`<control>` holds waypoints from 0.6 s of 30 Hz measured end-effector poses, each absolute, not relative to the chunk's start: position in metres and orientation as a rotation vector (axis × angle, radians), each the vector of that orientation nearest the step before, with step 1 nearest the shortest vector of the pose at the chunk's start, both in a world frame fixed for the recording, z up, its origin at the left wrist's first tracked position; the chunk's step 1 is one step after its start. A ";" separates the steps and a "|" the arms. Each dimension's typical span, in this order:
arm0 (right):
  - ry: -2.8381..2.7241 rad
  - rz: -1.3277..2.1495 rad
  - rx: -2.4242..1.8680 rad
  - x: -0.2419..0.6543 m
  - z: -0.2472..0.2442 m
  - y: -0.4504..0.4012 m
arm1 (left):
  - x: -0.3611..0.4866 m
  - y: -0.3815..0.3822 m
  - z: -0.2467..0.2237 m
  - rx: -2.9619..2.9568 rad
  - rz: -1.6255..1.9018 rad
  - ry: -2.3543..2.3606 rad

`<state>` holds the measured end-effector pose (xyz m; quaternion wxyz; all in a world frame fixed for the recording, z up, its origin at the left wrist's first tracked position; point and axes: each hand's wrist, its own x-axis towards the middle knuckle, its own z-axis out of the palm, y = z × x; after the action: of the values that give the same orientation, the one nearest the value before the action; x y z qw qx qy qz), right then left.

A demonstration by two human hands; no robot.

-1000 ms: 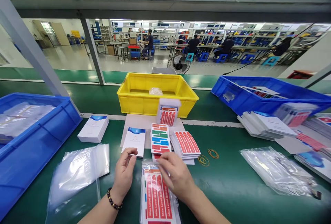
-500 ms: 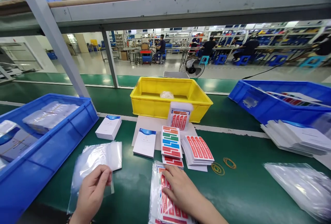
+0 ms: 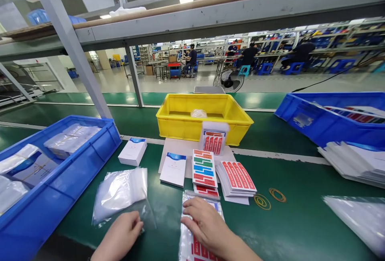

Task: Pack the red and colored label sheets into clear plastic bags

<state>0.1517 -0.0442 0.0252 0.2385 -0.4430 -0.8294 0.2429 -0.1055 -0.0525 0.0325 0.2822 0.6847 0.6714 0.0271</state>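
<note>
Some glossy, clear-bagged red labels [image 3: 199,249] lie under the spread right hand [image 3: 207,221], the left hand [image 3: 124,231] pinched on clear plastic [image 3: 148,212].

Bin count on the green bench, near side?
3: a blue bin at left, a yellow bin at centre, and another blue bin at right. Both blue ones run out of frame, so more could lie beyond the picture's edges.

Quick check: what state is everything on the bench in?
Filled bag: lying flat, seal unclear
Clear bags: piled flat
Left hand: at clear bags, grip unclear
Right hand: resting on filled bag
Yellow bin: open, upright
Left blue bin: open, part-filled
Right blue bin: open, part-filled
Rubber bands: loose
</note>
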 end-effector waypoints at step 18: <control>-2.006 0.528 -1.289 0.167 0.002 -0.027 | 0.032 0.008 0.026 1.306 0.761 1.145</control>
<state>0.1671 -0.0265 0.0018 0.3427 -0.4961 -0.7716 0.2029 0.0322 0.0078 0.0256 0.5833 0.5595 0.4904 0.3259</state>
